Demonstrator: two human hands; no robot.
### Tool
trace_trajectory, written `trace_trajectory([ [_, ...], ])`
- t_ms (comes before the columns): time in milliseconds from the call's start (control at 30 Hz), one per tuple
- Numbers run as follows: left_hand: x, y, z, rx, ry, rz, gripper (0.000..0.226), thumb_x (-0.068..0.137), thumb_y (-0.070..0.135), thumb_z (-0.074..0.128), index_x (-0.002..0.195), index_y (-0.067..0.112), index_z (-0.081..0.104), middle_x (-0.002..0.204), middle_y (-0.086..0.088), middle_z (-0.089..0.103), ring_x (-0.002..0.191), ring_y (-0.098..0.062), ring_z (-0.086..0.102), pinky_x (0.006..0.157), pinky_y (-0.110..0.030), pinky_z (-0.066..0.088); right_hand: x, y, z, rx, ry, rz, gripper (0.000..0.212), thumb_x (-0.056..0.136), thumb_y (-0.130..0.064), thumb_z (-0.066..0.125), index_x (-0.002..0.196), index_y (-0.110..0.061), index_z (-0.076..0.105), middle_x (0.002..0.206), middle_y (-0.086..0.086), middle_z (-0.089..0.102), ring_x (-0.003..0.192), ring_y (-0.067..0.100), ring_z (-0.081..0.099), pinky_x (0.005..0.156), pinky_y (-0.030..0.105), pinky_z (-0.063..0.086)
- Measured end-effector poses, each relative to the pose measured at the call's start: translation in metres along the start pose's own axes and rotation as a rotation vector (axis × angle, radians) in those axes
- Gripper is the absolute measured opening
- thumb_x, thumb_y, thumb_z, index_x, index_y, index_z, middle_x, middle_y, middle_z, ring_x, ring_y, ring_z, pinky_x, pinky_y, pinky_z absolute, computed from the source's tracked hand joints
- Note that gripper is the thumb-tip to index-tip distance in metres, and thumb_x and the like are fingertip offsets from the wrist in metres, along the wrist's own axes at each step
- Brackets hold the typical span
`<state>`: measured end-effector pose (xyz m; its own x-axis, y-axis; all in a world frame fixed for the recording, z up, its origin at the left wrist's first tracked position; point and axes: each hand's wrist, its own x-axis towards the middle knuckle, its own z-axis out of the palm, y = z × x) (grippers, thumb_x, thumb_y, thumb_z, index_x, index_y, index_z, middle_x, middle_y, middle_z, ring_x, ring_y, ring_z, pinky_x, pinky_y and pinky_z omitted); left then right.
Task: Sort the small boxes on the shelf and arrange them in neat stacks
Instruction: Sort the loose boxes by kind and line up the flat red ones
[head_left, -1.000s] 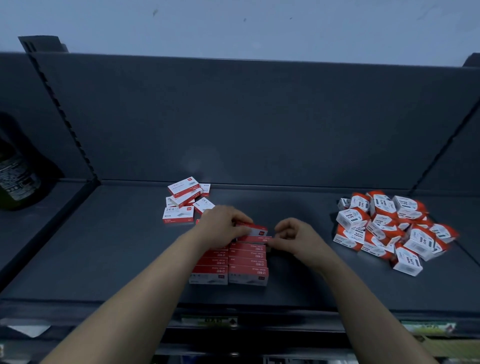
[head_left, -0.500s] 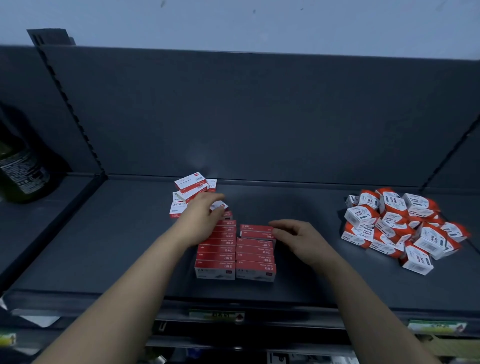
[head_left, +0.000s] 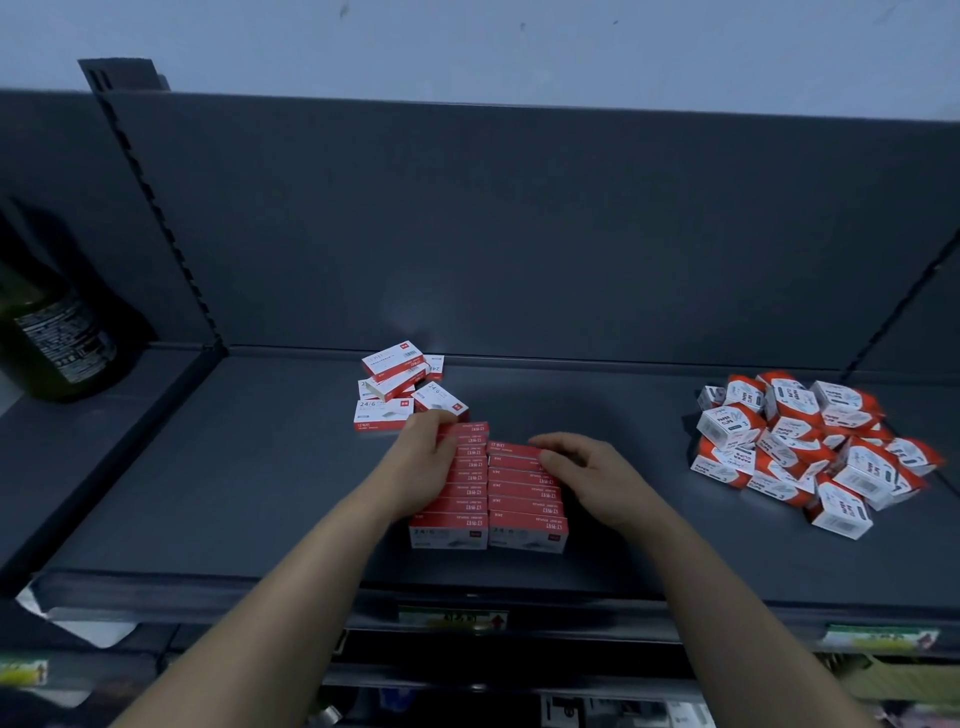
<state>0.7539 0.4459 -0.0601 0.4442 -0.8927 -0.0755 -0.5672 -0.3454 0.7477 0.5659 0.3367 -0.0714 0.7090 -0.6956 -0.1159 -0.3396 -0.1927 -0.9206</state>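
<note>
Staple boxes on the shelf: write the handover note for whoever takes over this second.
Left hand: grips the back box of the left row.
Right hand: open, resting on the back of the right row.
Done: two side-by-side rows of red staple boxes stand at the front middle of the shelf.
Left: the loose staple boxes just behind the rows, and the jumbled heap of paper clip boxes at the right, none of it stacked yet.
</note>
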Motion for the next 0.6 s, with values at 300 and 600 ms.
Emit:
trace_trajectory([
  [300,-0.001,-0.004,-0.006,0.076,0.018,0.083,0.036,0.101,0.025,0.040,0.135,0.016,0.043,0.137,-0.006,0.042,0.122,-0.018,0.043,0.097,-0.025,0.032,0.010,-0.008,-0.005,-0.322,-0.028,-0.035,0.021,0.098,-0.027,0.048,0.110,-0.023,0.065,0.108,-0.008,0.064,0.098,0.007,0.059,0.087,0.023,0.046],
  [600,0.029,-0.035,-0.070,0.460,0.323,0.065,0.031,0.092,0.028,0.052,0.117,0.010,0.058,0.114,-0.011,0.057,0.107,-0.032,0.051,0.089,-0.041,0.045,0.059,-0.042,0.009,-0.606,0.143,-0.141,0.033,0.095,-0.030,0.050,0.125,-0.019,0.059,0.128,-0.004,0.059,0.114,0.011,0.053,0.094,0.022,0.039],
])
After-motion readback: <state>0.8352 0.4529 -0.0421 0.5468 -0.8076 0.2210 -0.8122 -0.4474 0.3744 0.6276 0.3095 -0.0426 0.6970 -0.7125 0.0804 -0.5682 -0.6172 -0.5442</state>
